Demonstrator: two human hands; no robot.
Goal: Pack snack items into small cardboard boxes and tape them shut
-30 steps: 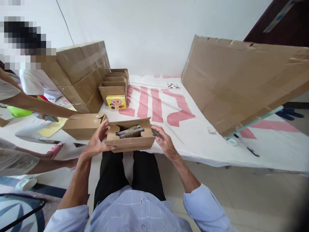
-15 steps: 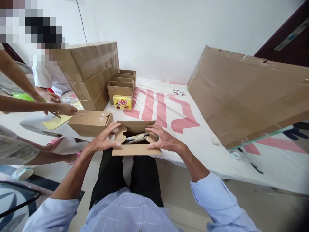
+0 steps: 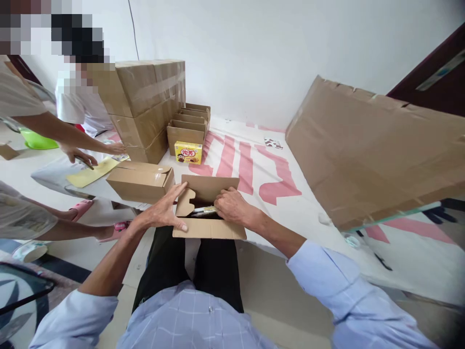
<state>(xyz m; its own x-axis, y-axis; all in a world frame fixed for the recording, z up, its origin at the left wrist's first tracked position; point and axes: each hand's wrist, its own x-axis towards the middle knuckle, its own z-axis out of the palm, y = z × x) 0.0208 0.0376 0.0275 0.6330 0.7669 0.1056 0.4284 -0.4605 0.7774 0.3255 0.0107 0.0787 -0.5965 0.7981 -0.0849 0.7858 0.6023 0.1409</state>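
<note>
An open cardboard box (image 3: 209, 229) stands at the table's front edge, just before my lap. Its back flap is raised, its front flap is folded out towards me, and a side flap shows at the left. Inside lie wrapped items (image 3: 204, 211), too hidden to name. My left hand (image 3: 165, 211) is closed on the box's left end, thumb on the front flap and fingers at the back flap. At the right end of the opening is my right hand (image 3: 232, 207), fingers curled down over the side flap; what they pinch is hidden.
A closed cardboard box (image 3: 140, 180) sits to the left, near a yellow snack box (image 3: 188, 153) and upright open cartons (image 3: 186, 137). Taped cartons (image 3: 145, 106) are stacked behind. At right leans a large cardboard sheet (image 3: 370, 150). Co-workers' hands (image 3: 82, 156) are over a yellow sheet (image 3: 90, 173).
My right hand has moved from the box's right rim inward over the opening, its fingers now curled. The back flap stands more upright. My left hand keeps its hold. A co-worker's hands shifted.
</note>
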